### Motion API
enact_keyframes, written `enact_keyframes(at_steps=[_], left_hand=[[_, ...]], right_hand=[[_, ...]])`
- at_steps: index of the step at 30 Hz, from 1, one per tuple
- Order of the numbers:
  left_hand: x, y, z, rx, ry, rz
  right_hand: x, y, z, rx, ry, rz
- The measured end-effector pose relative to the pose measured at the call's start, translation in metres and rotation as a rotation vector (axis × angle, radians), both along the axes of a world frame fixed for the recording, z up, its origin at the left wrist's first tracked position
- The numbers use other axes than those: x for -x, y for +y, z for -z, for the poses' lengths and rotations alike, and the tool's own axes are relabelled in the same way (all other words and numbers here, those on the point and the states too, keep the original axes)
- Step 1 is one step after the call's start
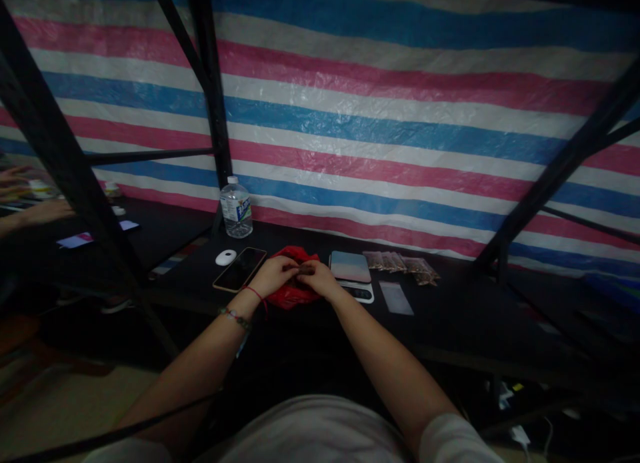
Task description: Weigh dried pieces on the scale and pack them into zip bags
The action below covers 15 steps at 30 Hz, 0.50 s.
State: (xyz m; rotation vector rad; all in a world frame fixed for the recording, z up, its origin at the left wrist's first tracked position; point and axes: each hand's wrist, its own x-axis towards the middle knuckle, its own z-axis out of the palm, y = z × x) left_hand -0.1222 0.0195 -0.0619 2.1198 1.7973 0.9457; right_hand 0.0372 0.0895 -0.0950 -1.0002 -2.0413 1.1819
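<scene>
My left hand (277,274) and my right hand (321,278) meet over a red plastic bag (290,297) on the black table. The fingers of both are closed and pinched together around something small and brownish, too dim to make out. Close by my right hand is a flat digital scale (351,268) with a pale blue-pink top and buttons along its front. Farther right lie several small clear bags (387,261) with brown bits inside. A flat, clear bag (397,298) rests in front of them.
Left of the red bag lie a phone (241,269) and a white oval object (226,257). A clear plastic bottle (237,208) stands behind them. Black metal posts (209,83) and a striped sheet (375,116) bound the table. Another person's arm (37,214) reaches in at far left.
</scene>
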Motion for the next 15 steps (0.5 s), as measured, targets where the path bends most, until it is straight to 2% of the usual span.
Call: enact_keyframes(at_steps=[7, 15], left_hand=[[-0.0021, 0.0007, 0.0026, -0.043, -0.036, -0.034], [-0.0024, -0.0001, 0.0035, -0.074, 0.009, 0.029]], right_hand=[[0.0055, 0.0002, 0.0057, 0.115, 0.199, -0.033], [0.0050, 0.0028, 0.0094, 0.090, 0.201, -0.011]])
